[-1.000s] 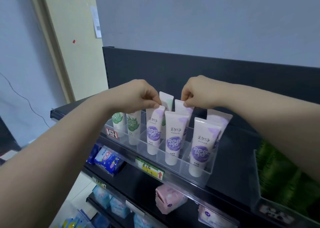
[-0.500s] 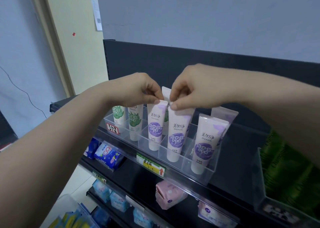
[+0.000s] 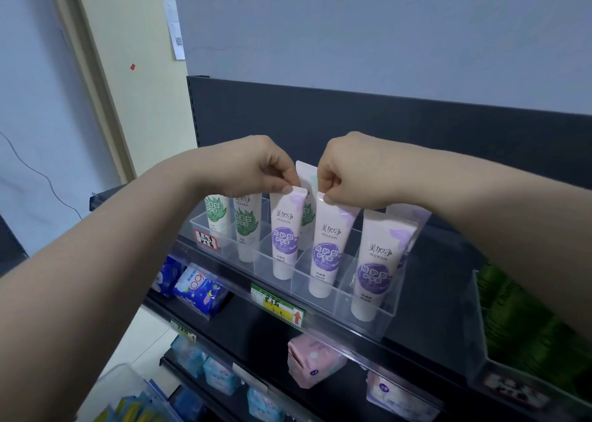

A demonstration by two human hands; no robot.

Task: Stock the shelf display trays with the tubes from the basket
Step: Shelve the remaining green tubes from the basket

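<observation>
A clear acrylic display tray [image 3: 368, 312] with several compartments stands on the top black shelf. It holds white tubes upright on their caps: green-labelled ones [image 3: 245, 229] at the left, purple-labelled ones to the right. My left hand [image 3: 253, 168] pinches the top crimp of a purple tube [image 3: 285, 236]. My right hand [image 3: 349, 171] pinches the top of the neighbouring purple tube [image 3: 326, 248]. Another purple tube [image 3: 374, 268] stands free in the rightmost compartment. A pale green tube [image 3: 307, 178] rises behind, between my hands.
A second clear tray with green packs [image 3: 525, 325] sits at the right of the shelf. Below hang a yellow price tag [image 3: 278, 306], blue packets [image 3: 198, 288] and pink packets [image 3: 312, 362]. A clear basket [image 3: 134, 402] shows at bottom left.
My right hand has come forward from a rear tube to the front middle purple tube and pinches its top. My left hand stays on its purple tube. The camera has shifted slightly.
</observation>
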